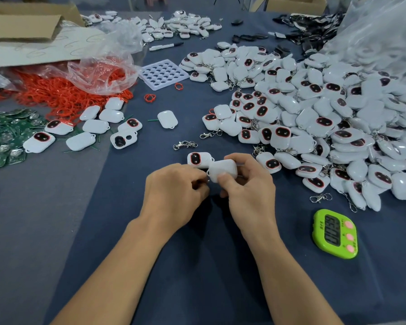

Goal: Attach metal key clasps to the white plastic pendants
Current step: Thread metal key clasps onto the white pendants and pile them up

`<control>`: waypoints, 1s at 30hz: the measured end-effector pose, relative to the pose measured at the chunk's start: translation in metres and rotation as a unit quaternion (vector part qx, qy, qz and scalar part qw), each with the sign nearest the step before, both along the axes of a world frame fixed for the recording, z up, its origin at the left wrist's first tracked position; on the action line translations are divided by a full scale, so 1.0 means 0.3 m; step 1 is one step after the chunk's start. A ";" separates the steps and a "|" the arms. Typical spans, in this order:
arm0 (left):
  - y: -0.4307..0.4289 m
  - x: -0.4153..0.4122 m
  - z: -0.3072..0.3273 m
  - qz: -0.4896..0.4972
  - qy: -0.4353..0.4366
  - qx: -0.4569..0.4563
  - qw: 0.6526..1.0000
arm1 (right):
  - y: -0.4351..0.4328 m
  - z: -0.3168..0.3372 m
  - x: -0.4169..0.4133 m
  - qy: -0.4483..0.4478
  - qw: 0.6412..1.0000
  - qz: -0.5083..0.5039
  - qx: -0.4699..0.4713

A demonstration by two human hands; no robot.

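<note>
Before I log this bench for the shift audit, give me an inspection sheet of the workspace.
Surface: blue cloth, crowded on the far side.
Job's things: one white pendant held in both hands; big pendant pile at right; loose clasps on the cloth.
Clutter: red rings, green circuit boards, white tray, marker, green timer.
Hands: right hand grips the pendant; left hand pinches its loop end.
Cables: nothing seen.
Surroundings: cardboard box far left, plastic bag far right.

A green timer (335,233) lies right of heaped red rings (63,95).
</note>
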State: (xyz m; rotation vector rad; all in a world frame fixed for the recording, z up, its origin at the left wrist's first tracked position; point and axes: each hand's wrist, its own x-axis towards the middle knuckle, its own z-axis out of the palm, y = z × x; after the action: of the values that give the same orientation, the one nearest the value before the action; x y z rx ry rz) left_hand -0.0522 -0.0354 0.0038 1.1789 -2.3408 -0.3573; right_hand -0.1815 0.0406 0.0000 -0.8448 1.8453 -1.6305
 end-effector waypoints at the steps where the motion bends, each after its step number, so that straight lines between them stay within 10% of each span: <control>1: -0.002 0.001 0.000 -0.008 0.012 0.023 1.000 | 0.000 -0.001 0.003 0.017 1.000 -0.001 0.006; 11: -0.014 0.010 0.007 -0.027 0.042 0.134 0.990 | 0.009 0.006 0.022 0.116 0.992 0.035 0.027; 30: 0.016 0.002 -0.012 -0.007 0.011 -0.012 1.000 | 0.027 0.006 0.010 0.130 0.988 0.088 0.015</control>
State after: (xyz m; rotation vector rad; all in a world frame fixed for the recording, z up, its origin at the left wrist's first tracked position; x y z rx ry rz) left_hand -0.0517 -0.0307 0.0001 1.1416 -2.3301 -0.3443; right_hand -0.1784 0.0487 0.0019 -1.2193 1.8992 -1.4357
